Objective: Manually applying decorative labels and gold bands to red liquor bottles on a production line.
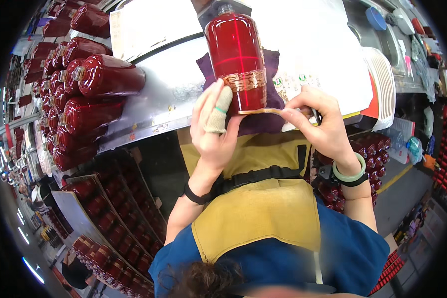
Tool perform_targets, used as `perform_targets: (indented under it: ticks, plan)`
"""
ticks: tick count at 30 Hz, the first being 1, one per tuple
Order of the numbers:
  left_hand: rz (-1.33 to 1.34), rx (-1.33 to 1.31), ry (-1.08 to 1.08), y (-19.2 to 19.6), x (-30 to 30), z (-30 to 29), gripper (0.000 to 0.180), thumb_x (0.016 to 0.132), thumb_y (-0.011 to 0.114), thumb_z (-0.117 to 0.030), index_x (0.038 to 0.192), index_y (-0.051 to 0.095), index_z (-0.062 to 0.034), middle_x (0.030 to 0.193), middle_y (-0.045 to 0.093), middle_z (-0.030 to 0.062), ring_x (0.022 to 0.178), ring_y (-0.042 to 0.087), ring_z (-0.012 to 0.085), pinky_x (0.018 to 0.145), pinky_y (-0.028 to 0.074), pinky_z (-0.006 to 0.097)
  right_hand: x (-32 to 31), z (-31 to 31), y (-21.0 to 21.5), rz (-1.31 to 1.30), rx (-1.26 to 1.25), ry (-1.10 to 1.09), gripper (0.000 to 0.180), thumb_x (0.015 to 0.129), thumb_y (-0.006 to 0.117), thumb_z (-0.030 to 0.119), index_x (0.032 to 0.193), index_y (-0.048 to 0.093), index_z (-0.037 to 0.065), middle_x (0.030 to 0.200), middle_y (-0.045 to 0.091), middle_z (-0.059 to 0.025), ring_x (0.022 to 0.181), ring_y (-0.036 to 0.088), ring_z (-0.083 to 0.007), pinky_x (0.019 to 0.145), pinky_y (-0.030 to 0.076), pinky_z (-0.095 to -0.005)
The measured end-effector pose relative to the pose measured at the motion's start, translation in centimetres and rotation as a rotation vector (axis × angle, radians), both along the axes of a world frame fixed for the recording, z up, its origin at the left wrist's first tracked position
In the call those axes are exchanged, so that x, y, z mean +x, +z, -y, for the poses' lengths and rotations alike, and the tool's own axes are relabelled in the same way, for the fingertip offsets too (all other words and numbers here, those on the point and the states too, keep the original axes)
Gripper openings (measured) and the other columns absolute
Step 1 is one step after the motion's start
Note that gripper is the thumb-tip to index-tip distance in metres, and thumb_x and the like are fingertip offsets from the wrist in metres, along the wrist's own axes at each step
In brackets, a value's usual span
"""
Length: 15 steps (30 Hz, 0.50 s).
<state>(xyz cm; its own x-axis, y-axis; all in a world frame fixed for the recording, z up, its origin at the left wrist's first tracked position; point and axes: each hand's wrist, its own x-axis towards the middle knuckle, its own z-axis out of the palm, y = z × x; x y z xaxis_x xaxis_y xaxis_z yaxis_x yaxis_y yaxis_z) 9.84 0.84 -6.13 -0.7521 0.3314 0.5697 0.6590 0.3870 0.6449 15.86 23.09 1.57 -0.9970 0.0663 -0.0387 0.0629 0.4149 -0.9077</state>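
"On the near side of the worktop (pixel 171 74), what is the person handling?"

"A red glass bottle (pixel 236 42), its clear neck (pixel 226 9) pointing to the far side and its base toward the person. Part of a purple cloth (pixel 274 69) shows beneath it. Bright red crossed lines (pixel 241 58) fall on its body, and a patterned gold band (pixel 248 81) runs around it nearer the base."

"How are the left hand's fingers?"

"Those of the left hand (pixel 208 136) are partly open and lie along the bottle's left side, with the thumb by the base. One wears a beige finger sleeve (pixel 220 109) with a green ring. I can't tell whether they grip or only rest there."

"And the right?"

"On the right hand (pixel 325 116), thumb and forefinger are pinched together on the right end of a narrow gold strip (pixel 263 111). It reaches left across the bottle's base to beside the left thumb; whether that thumb touches it, I can't tell. A pale green bangle (pixel 351 171) circles the right wrist."

"What else is around?"

"More red bottles (pixel 102 74) lie grouped on the left, a blue bowl (pixel 376 18) sits far right, and a mustard apron (pixel 256 211) covers the person's front."
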Motion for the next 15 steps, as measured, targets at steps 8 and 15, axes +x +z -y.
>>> perform_targets:
  ticks: [8, 15]
  plan:
    - [0.588, 0.284, -0.200, 0.2, 0.0, 0.3, 0.071, 0.096, 0.061, -0.012, 0.158, 0.029, 0.0026, 0.165, 0.027, 0.0233, 0.151, 0.029, 0.0350, 0.123, 0.020, 0.044, 0.4, -0.1, 0.1, -0.004, -0.035, -0.019, 0.009, 0.086, 0.077, 0.007, 0.085, 0.071, 0.001, 0.072, 0.055, -0.0029, 0.064, 0.047, -0.0114, 0.059, 0.037, -0.0285]
    - [0.610, 0.245, -0.178, 0.3, 0.2, -0.6, 0.069, 0.099, 0.055, -0.011, 0.160, 0.023, 0.0016, 0.168, 0.019, 0.0212, 0.155, 0.019, 0.0339, 0.126, 0.010, 0.043, 0.6, -0.2, 0.1, -0.023, -0.001, -0.018, 0.009, 0.085, 0.077, 0.007, 0.085, 0.071, 0.001, 0.072, 0.054, -0.0030, 0.063, 0.046, -0.0119, 0.059, 0.036, -0.0286]
